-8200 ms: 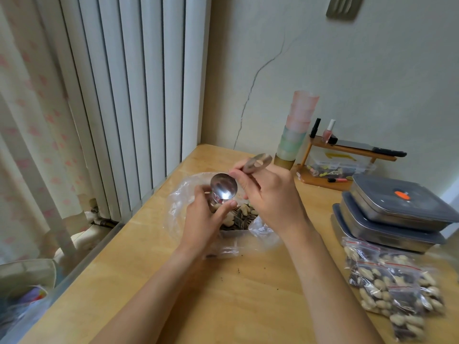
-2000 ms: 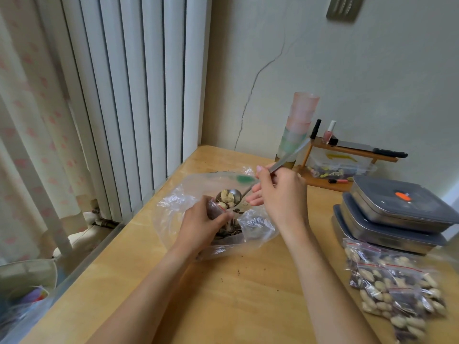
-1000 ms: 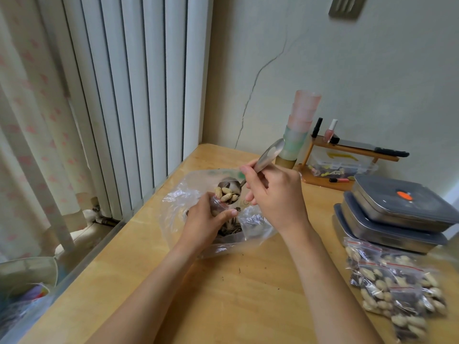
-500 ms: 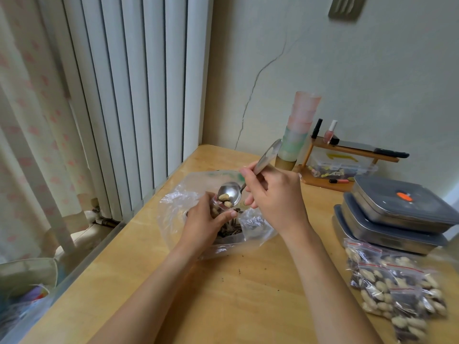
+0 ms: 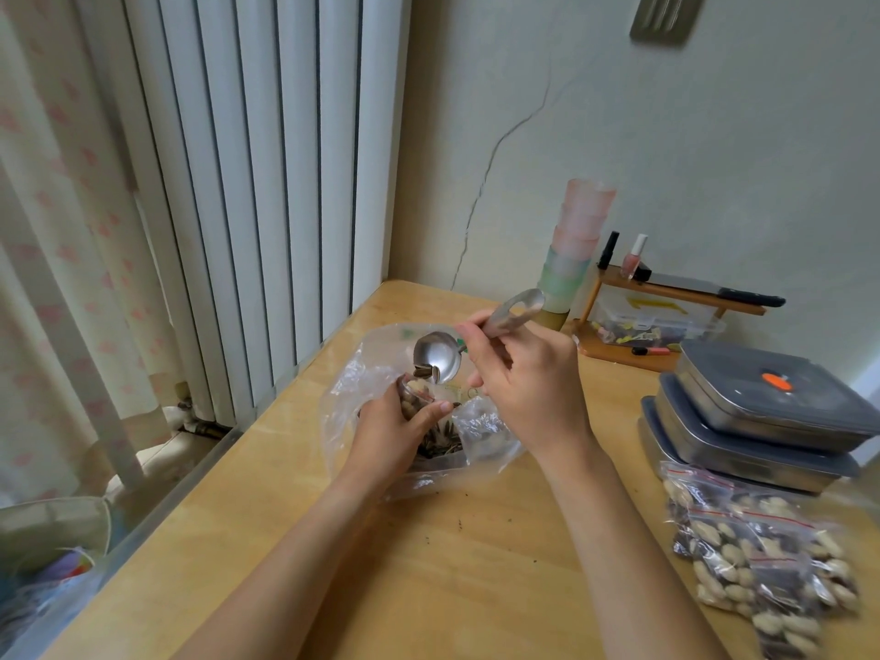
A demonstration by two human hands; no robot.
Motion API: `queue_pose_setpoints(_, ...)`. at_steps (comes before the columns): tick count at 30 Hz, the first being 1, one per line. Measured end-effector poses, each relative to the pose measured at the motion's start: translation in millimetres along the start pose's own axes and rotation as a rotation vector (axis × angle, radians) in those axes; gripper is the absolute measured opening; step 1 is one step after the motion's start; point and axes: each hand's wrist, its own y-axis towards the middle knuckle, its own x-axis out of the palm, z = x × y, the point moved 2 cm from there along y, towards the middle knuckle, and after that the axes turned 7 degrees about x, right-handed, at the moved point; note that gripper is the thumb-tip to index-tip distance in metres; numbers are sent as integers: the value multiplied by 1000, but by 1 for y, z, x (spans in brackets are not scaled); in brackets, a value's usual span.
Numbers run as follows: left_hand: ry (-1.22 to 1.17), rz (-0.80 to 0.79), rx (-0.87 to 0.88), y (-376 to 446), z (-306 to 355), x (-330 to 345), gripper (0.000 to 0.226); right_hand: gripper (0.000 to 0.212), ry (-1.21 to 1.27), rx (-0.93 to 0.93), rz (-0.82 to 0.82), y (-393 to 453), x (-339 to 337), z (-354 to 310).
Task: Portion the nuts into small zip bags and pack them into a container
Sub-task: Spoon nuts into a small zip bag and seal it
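Tipping over the left hand [image 5: 388, 433], the spoon [image 5: 438, 362] empties.

We have a single wide-angle view, worn on the person's head, looking forward and steeply down over both forearms onto the light wooden tabletop [image 5: 476, 564], close enough that the left hand [image 5: 390, 431] and right hand [image 5: 528, 388] sit near the middle of the picture. It faces the table's far corner, where the white ribbed radiator [image 5: 266, 183] on the left meets the cracked cream wall [image 5: 619, 111]. With no second view, we share nothing between cameras.
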Motion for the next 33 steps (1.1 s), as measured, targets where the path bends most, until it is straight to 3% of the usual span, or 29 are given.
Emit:
queue_pose_setpoints(9,-18,30,4,-1,0,0,29,14,122,179,-160,-1,0,2)
queue_pose_setpoints(13,18,27,3,1,-3,0,28,21,3,197,-41,1,-4,4)
queue_pose_setpoints(19,90,49,24,1,-4,-2,29,37,-105,497,22,-3,-6,22)
queue_pose_setpoints(22,106,41,21,1,-2,-1,32,40,-81,543,55,-5,-6,25)
queue_pose_setpoints(28,105,23,42,0,0,0,35,35,12,440,-27,-1,-5,10)
queue_pose_setpoints(33,76,23,49,1,1,0,32,23,9,138,-146,2,3,-6)
